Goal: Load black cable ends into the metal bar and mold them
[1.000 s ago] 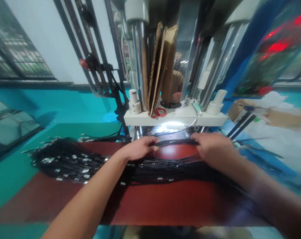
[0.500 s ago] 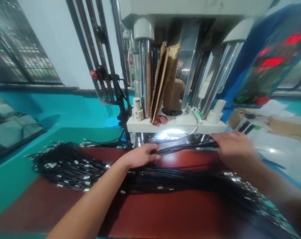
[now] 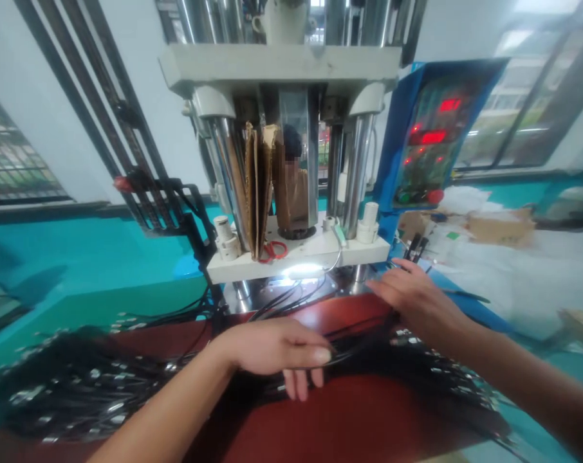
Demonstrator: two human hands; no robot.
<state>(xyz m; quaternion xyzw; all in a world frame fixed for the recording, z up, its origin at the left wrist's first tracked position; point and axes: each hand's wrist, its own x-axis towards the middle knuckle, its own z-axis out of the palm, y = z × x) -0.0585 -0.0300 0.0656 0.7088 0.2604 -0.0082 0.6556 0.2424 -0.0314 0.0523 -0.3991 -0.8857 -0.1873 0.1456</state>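
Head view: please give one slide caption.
Left hand holding black cables over a reddish surface, right hand nearby, white machine behind.

Head camera: lone view, worn on the person's head, out in front of the press [image 3: 313,186].
Facing: toward the press front, tipped downward; wide lens, posts leaning near the edges.
Nearest: left hand [image 3: 277,347] and right hand [image 3: 414,299], this side of the press, forearms entering low.
Table [image 3: 340,418]: seen from above, close, before the press.
Press: middle distance, near frame centre, top cropped.
Control box [image 3: 429,138]: just right of the press, angled.
Window [image 3: 21,141]: farthest, left beyond the press.
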